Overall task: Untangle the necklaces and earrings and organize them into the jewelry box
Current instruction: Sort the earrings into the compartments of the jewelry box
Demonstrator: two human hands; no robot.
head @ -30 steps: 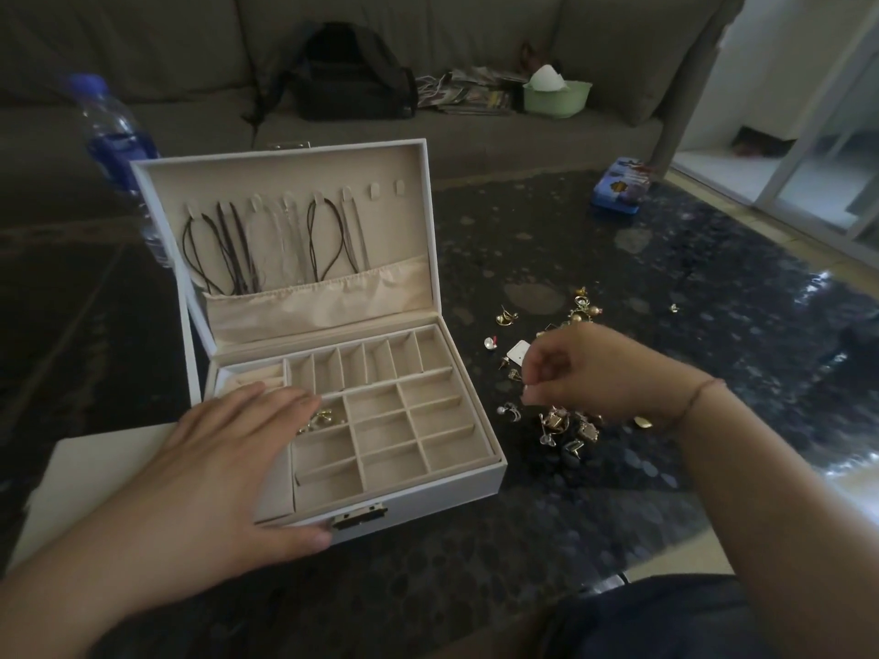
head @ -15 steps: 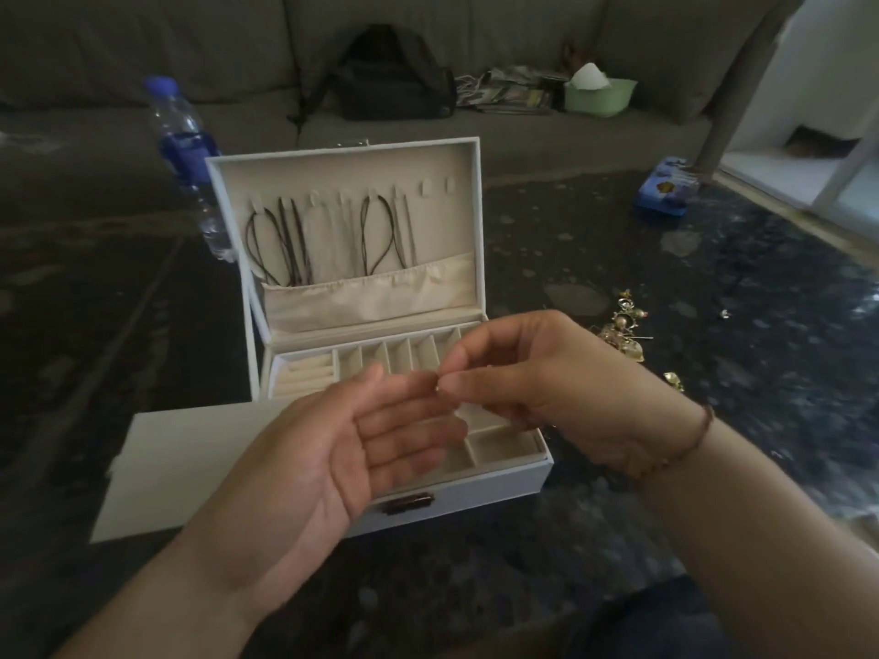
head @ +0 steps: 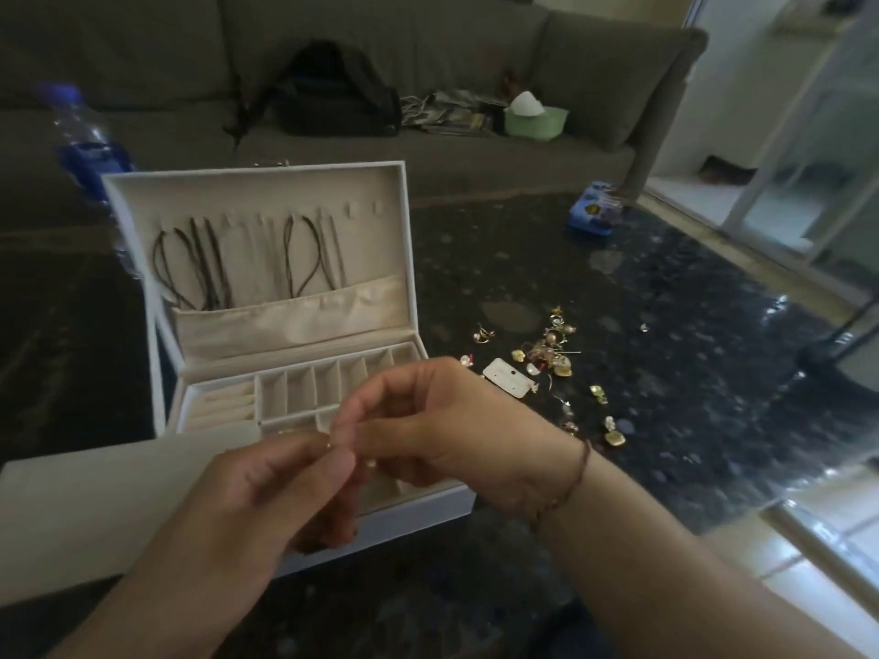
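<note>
At left, our jewelry box (head: pixel 266 297) stands open on the table (head: pixel 666 420), dark cord necklaces (head: pixel 200 264) already hung in its lid. Above its compartments, our left hand (head: pixel 266 497) and right hand (head: pixel 428 425) each pinch one tiny gold earring (head: pixel 328 444), probably separating its parts. At right, the remaining earrings (head: pixel 547 359) lie scattered, small and gilt.

Place: a home living room.
Evidence: grey sofa (head: pixel 428 64), backpack (head: pixel 333 95) on it, dark coffee table (head: pixel 666 373), glass door (head: pixel 808 149).
</note>
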